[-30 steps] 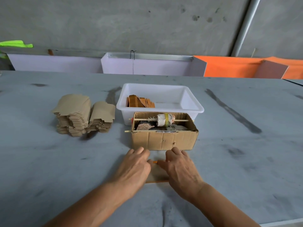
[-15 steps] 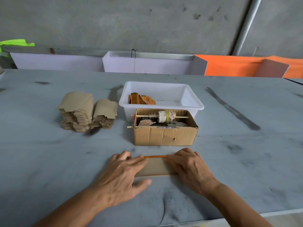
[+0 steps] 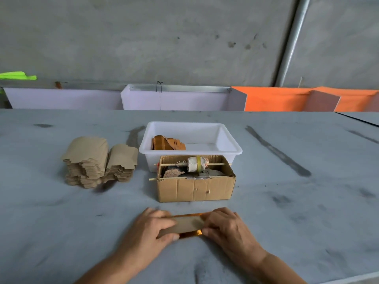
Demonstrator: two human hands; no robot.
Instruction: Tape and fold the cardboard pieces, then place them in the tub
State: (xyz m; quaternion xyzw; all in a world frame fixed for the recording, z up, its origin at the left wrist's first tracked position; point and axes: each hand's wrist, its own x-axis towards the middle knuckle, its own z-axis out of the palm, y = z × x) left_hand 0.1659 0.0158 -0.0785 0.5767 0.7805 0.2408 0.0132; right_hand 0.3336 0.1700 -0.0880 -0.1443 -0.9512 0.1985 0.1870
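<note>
A folded brown cardboard piece [image 3: 187, 225] with shiny orange-gold edges lies on the grey table near me. My left hand [image 3: 152, 230] grips its left end, thumb under the near edge. My right hand [image 3: 224, 227] holds its right end, fingers curled over it. Behind stands a white plastic tub [image 3: 229, 140] with several folded orange-brown pieces [image 3: 167, 143] at its left side. Two stacks of flat cardboard blanks [image 3: 98, 160] sit to the left of the tub.
An open brown cardboard box [image 3: 194, 189] with a roll on a stick, rags and scraps stands between the tub and my hands. White and orange panels [image 3: 276, 99] line the table's far edge under a concrete wall. The table's near edge [image 3: 348, 278] is at lower right.
Both hands drew back towards me from the box front, spread to the piece's two ends, and now curl round it; the piece shows its gold edges.
</note>
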